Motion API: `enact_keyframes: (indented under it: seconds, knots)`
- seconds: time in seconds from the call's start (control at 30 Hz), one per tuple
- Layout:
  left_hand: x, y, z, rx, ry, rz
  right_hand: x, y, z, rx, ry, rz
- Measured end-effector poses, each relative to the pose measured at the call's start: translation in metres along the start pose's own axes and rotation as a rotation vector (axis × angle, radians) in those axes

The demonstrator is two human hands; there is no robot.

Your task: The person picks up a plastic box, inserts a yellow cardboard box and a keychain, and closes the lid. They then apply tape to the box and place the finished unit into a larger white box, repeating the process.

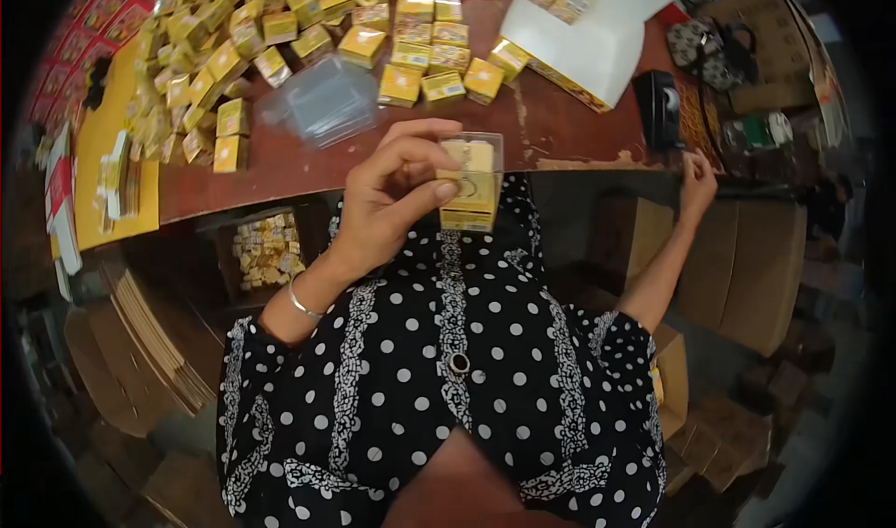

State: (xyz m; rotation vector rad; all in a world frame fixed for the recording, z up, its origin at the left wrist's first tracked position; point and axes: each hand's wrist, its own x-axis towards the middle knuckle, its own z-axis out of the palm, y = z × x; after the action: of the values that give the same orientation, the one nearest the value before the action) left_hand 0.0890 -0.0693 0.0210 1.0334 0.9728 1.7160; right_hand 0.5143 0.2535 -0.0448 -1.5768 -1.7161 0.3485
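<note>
My left hand point(383, 187) is raised in front of my body, its fingers and thumb closed on the left side of a small yellow box point(469, 213). A clear plastic cover sits over the upper part of this box. My right hand point(697, 187) is at the table's front edge, just beside a black tape dispenser point(659, 110). Its fingertips are pinched together; whatever they hold, if anything, is too small to make out. Beyond my left hand lies a stack of clear plastic pieces point(329, 101).
Many small yellow boxes point(224, 62) are heaped across the table point(551, 132). A white open carton point(588, 48) stands at the back right. Below the table are a box of small yellow pieces point(269, 248) and cardboard cartons point(737, 271). A patterned bag point(695, 43) lies right.
</note>
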Motion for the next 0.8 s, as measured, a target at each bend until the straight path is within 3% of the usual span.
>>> enact_keyframes:
  seconds: [0.07,0.1,0.17,0.3,0.37,0.5,0.8]
  knots:
    - [-0.001,0.004,0.001,0.156,0.039,0.061,-0.010,-0.037,-0.006,0.010,0.164,-0.226]
    - [-0.001,0.005,0.001,0.298,0.027,0.108,-0.019,-0.068,-0.007,0.019,0.153,-0.229]
    - [-0.001,0.004,0.002,0.333,0.034,0.114,-0.059,-0.143,-0.006,0.782,-0.105,-0.015]
    - [0.007,0.000,0.008,0.526,0.050,0.322,-0.154,-0.248,0.022,1.075,-0.521,-0.113]
    - [0.009,0.000,0.009,0.581,0.058,0.413,-0.183,-0.277,0.032,1.086,-0.690,-0.027]
    - [0.007,-0.003,0.002,0.713,0.099,0.529,-0.200,-0.305,0.043,1.141,-0.812,0.100]
    - [0.006,-0.011,-0.008,0.883,0.123,0.692,-0.201,-0.313,0.048,1.096,-0.842,0.192]
